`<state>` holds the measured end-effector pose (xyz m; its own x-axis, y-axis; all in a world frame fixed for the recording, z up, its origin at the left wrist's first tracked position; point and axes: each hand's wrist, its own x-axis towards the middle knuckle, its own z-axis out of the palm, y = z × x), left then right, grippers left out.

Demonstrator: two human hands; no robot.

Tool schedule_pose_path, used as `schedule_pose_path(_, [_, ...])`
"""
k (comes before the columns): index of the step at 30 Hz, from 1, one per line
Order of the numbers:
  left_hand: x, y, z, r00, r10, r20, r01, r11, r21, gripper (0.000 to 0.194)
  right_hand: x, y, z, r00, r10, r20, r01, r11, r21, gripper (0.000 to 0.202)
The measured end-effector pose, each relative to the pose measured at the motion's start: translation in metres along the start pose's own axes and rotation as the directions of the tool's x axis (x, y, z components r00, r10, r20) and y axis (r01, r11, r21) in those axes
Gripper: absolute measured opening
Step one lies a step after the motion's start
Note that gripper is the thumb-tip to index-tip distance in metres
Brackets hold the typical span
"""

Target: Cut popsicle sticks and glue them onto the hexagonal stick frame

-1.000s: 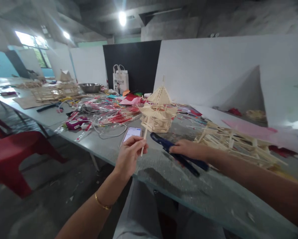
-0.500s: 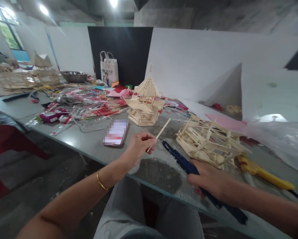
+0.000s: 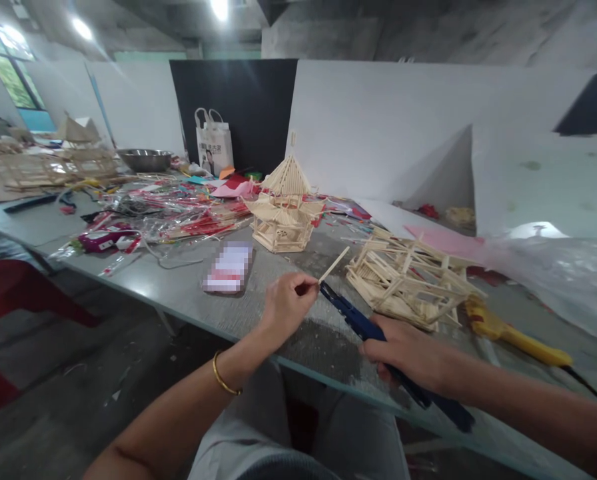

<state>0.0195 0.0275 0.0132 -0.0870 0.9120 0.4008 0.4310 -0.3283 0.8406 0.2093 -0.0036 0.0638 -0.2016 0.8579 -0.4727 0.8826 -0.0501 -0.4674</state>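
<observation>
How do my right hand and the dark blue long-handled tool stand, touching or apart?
Touching. The head view shows the right hand wrapped around the dark blue long-handled tool, which sticks out on both sides of the grip.

So the stick (image 3: 336, 263) is a thin, straight, pale wooden piece, pinched near its lower end by the left hand (image 3: 289, 303). It's tilted, with the free end pointing up, away and a bit right. The lower part's hidden behind the fingers. The pliers (image 3: 351, 315) are long and dark blue, gripped in the right hand (image 3: 403, 347), nose up against the stick right by the fingertips, 2 handles spread apart toward the lower right. Can't tell if the jaws are actually biting.
</observation>
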Motion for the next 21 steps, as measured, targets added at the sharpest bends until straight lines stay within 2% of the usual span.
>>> schedule_pose_path(7, [0.001, -0.006, 0.001, 0.999, 0.027, 0.026, -0.027, 1.0, 0.007, 0.017, 0.001, -0.003, 0.002, 1.0, -0.002, 0.019, 0.002, 1.0, 0.009, 0.008])
schedule_pose_path(15, [0.005, -0.007, -0.001, 0.997, -0.031, 0.076, 0.03, 0.999, 0.011, 0.018, 0.009, -0.003, 0.003, 1.0, -0.006, 0.017, 0.006, 1.0, 0.008, 0.012])
schedule_pose_path(21, [0.009, -0.008, 0.0, 0.992, 0.107, 0.073, -0.118, 0.979, 0.167, 0.027, 0.011, -0.005, 0.003, 0.999, -0.02, 0.05, 0.014, 0.992, 0.123, 0.012])
